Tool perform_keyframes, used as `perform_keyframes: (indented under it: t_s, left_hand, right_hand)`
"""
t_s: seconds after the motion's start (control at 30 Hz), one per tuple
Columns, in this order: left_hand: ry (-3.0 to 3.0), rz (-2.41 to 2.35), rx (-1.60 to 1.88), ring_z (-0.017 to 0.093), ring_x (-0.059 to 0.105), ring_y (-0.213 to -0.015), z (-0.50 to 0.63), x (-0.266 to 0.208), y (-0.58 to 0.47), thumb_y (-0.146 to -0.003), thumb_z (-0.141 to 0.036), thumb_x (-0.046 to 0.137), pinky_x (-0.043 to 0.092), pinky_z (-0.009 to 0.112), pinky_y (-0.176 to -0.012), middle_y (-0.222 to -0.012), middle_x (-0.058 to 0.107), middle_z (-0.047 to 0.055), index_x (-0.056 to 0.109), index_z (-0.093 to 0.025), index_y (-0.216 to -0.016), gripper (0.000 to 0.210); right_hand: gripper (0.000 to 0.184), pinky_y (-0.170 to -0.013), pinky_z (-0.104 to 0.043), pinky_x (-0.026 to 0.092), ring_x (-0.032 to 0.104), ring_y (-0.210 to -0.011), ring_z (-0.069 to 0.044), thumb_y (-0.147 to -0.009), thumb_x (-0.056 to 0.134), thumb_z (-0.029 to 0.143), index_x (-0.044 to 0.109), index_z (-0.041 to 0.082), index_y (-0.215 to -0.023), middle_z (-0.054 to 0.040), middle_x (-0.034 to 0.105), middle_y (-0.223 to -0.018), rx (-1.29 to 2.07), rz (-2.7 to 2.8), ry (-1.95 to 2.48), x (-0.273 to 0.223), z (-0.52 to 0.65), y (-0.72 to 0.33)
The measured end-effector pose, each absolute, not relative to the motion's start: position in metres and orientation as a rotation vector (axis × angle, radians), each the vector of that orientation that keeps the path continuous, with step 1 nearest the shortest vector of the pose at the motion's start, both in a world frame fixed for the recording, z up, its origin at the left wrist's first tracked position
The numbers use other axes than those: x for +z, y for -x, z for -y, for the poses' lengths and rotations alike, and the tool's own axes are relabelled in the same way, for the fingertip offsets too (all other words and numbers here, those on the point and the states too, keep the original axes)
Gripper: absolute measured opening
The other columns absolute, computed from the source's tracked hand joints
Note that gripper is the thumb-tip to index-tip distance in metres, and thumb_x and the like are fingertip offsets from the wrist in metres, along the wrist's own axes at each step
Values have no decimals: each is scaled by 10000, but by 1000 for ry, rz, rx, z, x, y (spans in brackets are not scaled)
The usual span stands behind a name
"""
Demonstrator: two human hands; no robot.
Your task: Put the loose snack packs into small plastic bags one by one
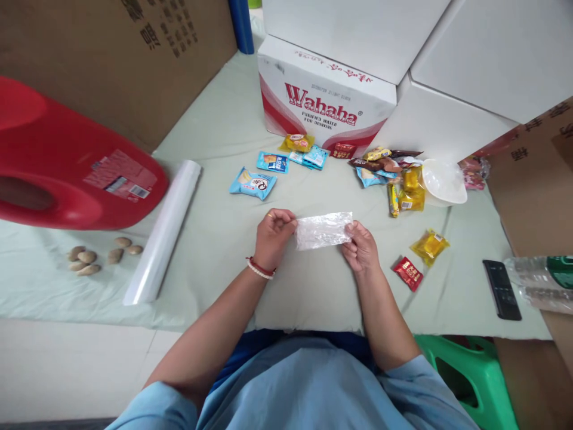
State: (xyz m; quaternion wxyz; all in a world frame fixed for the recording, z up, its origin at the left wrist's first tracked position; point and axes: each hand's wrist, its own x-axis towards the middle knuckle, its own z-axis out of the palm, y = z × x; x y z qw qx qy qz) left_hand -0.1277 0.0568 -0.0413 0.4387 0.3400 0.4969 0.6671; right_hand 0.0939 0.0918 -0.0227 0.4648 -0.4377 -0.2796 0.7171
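Observation:
A small clear plastic bag (324, 231), crinkled and flat, is stretched sideways between my two hands above the table. My left hand (276, 234) pinches its left end between thumb and fingers; a red and white bracelet circles that wrist. At the opposite end, my right hand (360, 246) grips the bag's edge the same way. Nothing shows inside the bag. Beyond the hands lie a blue snack packet (253, 183) and a smaller blue packet (273, 162). Right of my right hand are a red packet (408, 273) and a yellow packet (430, 246).
A Wahaha carton (326, 98) stands at the back, with mixed snacks (380, 164) beside a white bowl (444, 182). On the left are a plastic-film roll (165, 236), brown stones (87, 257) and a red jug (80, 161). A phone (502, 289) and bottle (532, 283) lie right.

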Motion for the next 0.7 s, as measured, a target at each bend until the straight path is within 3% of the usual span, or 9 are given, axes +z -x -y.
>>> perform_keyframes:
  t_s: [0.13, 0.3, 0.47, 0.6, 0.7]
  left_hand:
    - [-1587, -1502, 1796, 183, 599, -841, -40, -38, 122, -903, -371, 748, 509, 333, -762, -930, 637, 42, 657, -211, -877, 186]
    - [-2195, -1352, 1371, 234, 633, -929, -31, -37, 100, -968, -479, 701, 484, 414, -851, -1010, 702, 78, 723, -230, -1045, 262]
    - [-2049, -1281, 1266, 201, 623, -844, -36, -42, 93, -1053, -293, 548, 482, 368, -798, -861, 696, 43, 707, -220, -977, 190]
    - [-1733, -1333, 1296, 181, 595, -775, -38, -42, 95, -1022, -325, 583, 473, 328, -733, -823, 652, 26, 700, -214, -933, 183]
    - [-1501, -1291, 1284, 173, 582, -745, -39, -40, 97, -987, -417, 632, 461, 315, -715, -796, 647, 16, 703, -213, -891, 236]
  right_hand:
    - [578, -288, -126, 154, 237, -343, -11, -639, 974, 526, 492, 230, -759, 123, 446, -478, 1811, 770, 1127, -21, -85, -88]
    - [587, -286, -149, 158, 266, -324, -21, -675, 920, 642, 516, 226, -764, 96, 504, -470, 1805, 898, 1195, -24, -80, -83]
    - [573, -325, -166, 197, 279, -365, -35, -736, 869, 676, 511, 230, -778, 88, 514, -514, 1813, 947, 1147, -25, -80, -82]
    - [568, -476, -189, 398, 467, -537, -78, -674, 925, 641, 598, 235, -898, 64, 568, -672, 1796, 1049, 985, -30, -79, -77]
    - [474, -577, -203, 436, 519, -646, -89, -674, 973, 486, 668, 229, -930, 41, 618, -774, 1700, 1206, 990, -37, -77, -75]
